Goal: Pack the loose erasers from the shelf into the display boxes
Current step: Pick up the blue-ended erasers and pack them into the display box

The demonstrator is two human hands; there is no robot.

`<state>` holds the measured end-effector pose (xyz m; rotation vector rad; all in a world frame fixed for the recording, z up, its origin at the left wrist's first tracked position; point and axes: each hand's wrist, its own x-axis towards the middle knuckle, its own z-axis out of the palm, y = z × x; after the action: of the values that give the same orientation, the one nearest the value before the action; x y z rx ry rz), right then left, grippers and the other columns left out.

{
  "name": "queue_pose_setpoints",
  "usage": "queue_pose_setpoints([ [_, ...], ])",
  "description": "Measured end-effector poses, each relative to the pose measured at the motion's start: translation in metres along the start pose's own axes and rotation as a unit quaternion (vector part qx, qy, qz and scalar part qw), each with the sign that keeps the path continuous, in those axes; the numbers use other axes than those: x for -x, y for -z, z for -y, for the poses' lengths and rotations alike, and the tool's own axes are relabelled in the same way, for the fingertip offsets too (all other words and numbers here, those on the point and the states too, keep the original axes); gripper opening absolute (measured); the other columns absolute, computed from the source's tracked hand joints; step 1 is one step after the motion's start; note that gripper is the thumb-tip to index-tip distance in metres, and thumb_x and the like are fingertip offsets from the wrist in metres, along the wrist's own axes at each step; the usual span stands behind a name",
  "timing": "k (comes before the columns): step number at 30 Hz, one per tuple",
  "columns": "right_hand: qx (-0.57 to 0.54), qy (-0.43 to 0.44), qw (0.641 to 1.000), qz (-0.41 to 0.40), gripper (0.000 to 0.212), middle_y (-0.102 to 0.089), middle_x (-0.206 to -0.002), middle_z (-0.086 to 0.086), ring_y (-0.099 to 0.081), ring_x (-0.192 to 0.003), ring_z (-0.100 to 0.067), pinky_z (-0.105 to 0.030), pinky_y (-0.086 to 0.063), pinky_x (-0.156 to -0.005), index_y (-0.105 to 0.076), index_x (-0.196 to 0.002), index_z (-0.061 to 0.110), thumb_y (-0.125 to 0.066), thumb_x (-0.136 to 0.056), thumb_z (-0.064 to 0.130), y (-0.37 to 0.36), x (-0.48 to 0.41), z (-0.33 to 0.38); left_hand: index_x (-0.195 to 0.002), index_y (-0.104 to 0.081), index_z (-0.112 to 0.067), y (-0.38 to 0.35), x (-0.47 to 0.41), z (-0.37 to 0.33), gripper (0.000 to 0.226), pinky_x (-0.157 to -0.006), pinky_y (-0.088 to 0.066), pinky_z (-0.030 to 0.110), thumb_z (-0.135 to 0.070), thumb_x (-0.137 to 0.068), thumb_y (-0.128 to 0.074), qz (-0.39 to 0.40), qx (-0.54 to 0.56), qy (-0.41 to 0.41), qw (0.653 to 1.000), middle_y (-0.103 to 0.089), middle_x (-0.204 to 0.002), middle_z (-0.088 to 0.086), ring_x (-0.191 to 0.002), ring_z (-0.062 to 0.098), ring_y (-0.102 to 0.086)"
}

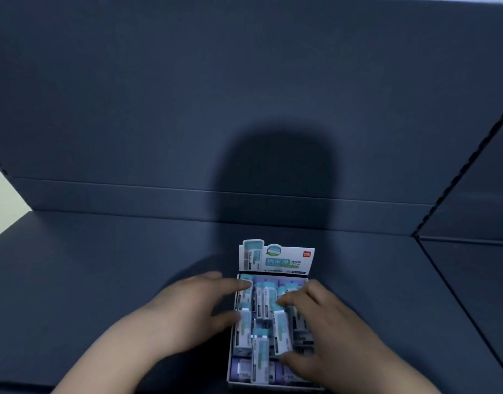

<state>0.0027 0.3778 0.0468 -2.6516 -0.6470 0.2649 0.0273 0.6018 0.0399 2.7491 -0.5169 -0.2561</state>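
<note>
A white display box [273, 386] with an upright printed header card [276, 258] stands on the dark shelf, low in the middle of view. Several white-and-teal erasers [261, 354] lie inside it, some askew on top of the others. My left hand [187, 311] rests at the box's left side, its straight forefinger and thumb touching the erasers along that wall. My right hand [324, 331] reaches over the right half of the box. Its fingertips and thumb pinch the two ends of one eraser [281, 331] lying on top. The picture is blurred around the hands.
The dark blue shelf floor [102, 280] stretches left and right of the box, with a tall back panel [244, 95] behind. A slanted side panel [477, 280] closes the right. A pale wall [0, 200] shows at the far left edge.
</note>
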Motion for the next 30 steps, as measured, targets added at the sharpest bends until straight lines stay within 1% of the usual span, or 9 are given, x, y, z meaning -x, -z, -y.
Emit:
queue_pose_setpoints([
  [1,0.0,-0.004,1.0,0.0,0.063,-0.025,-0.112,0.024,-0.031,-0.099,0.006,-0.014,-0.033,-0.084,-0.031,-0.13,0.044,-0.061,-0.075,0.054,0.0,0.001,0.0,-0.136,-0.032,-0.053,0.0,-0.004,-0.003,0.045,-0.086,-0.038,0.018,-0.046,-0.093,-0.045,-0.016,-0.016,-0.008,1.0,-0.043,-0.103,-0.015,-0.106,0.008,-0.051],
  [3,-0.005,-0.012,1.0,-0.001,0.063,-0.024,-0.113,0.024,-0.033,-0.099,0.006,-0.014,-0.034,-0.085,-0.031,-0.13,0.044,-0.061,-0.076,0.054,0.001,0.004,0.0,-0.137,-0.031,-0.053,-0.001,-0.013,-0.011,0.043,-0.089,-0.038,0.022,-0.033,-0.099,-0.034,-0.006,-0.063,-0.014,0.998,-0.046,-0.118,-0.009,-0.113,0.013,-0.051],
  [8,-0.017,-0.033,0.999,-0.023,0.061,-0.025,-0.11,0.028,-0.037,-0.095,0.01,-0.013,-0.037,-0.081,-0.032,-0.126,0.046,-0.06,-0.073,0.058,0.001,0.007,-0.003,-0.138,-0.032,-0.05,-0.007,-0.022,-0.02,0.046,-0.094,-0.039,0.026,-0.028,-0.097,-0.034,0.029,-0.114,-0.019,0.993,-0.039,-0.137,-0.008,-0.121,0.017,-0.047],
  [11,-0.023,-0.034,0.998,-0.038,0.061,-0.023,-0.11,0.032,-0.035,-0.089,0.019,-0.011,-0.037,-0.08,-0.033,-0.124,0.047,-0.06,-0.071,0.061,0.0,0.009,-0.006,-0.139,-0.026,-0.052,-0.013,-0.022,-0.019,0.051,-0.089,-0.042,0.028,-0.025,-0.097,-0.033,0.025,-0.115,-0.015,0.993,-0.04,-0.136,-0.008,-0.117,0.019,-0.051],
  [14,-0.033,-0.039,0.998,-0.041,0.063,-0.024,-0.112,0.029,-0.037,-0.09,0.015,-0.011,-0.038,-0.081,-0.033,-0.123,0.046,-0.062,-0.07,0.061,0.0,0.009,-0.006,-0.139,-0.023,-0.053,-0.016,-0.022,-0.019,0.052,-0.085,-0.044,0.028,-0.025,-0.097,-0.035,0.017,-0.134,-0.009,0.991,-0.04,-0.133,-0.007,-0.111,0.02,-0.054],
  [17,-0.036,-0.044,0.998,-0.036,0.061,-0.023,-0.112,0.03,-0.039,-0.091,0.013,-0.008,-0.035,-0.075,-0.032,-0.123,0.048,-0.062,-0.071,0.059,0.002,0.007,-0.004,-0.142,-0.02,-0.047,-0.016,-0.022,-0.022,0.054,-0.076,-0.041,0.027,-0.025,-0.096,-0.037,0.001,-0.18,0.008,0.984,-0.043,-0.121,-0.002,-0.104,0.023,-0.055],
  [20,-0.039,-0.05,0.997,-0.037,0.059,-0.022,-0.112,0.031,-0.038,-0.09,0.015,-0.005,-0.036,-0.07,-0.032,-0.122,0.049,-0.062,-0.072,0.058,0.002,0.003,-0.005,-0.141,-0.021,-0.049,-0.017,-0.021,-0.025,0.054,-0.081,-0.043,0.029,-0.025,-0.095,-0.037,-0.008,-0.165,0.004,0.986,-0.041,-0.128,-0.003,-0.106,0.022,-0.054],
  [26,-0.083,-0.058,0.993,-0.056,0.06,-0.032,-0.109,0.027,-0.046,-0.103,0.005,-0.015,-0.042,-0.087,-0.04,-0.121,0.044,-0.067,-0.069,0.054,-0.004,-0.012,-0.011,-0.14,-0.02,-0.052,-0.017,-0.02,-0.025,0.048,-0.087,-0.043,0.03,-0.041,-0.095,-0.036,0.009,-0.138,-0.019,0.99,-0.036,-0.139,-0.004,-0.114,0.024,-0.052],
  [30,-0.088,-0.059,0.992,-0.066,0.058,-0.032,-0.112,0.027,-0.045,-0.106,0.006,-0.014,-0.041,-0.088,-0.041,-0.121,0.041,-0.068,-0.07,0.053,-0.008,-0.017,-0.013,-0.143,-0.024,-0.041,-0.015,-0.017,-0.031,0.051,-0.077,-0.036,0.03,-0.029,-0.096,-0.038,0.016,-0.206,0.009,0.978,-0.04,-0.124,0.003,-0.105,0.026,-0.052],
])
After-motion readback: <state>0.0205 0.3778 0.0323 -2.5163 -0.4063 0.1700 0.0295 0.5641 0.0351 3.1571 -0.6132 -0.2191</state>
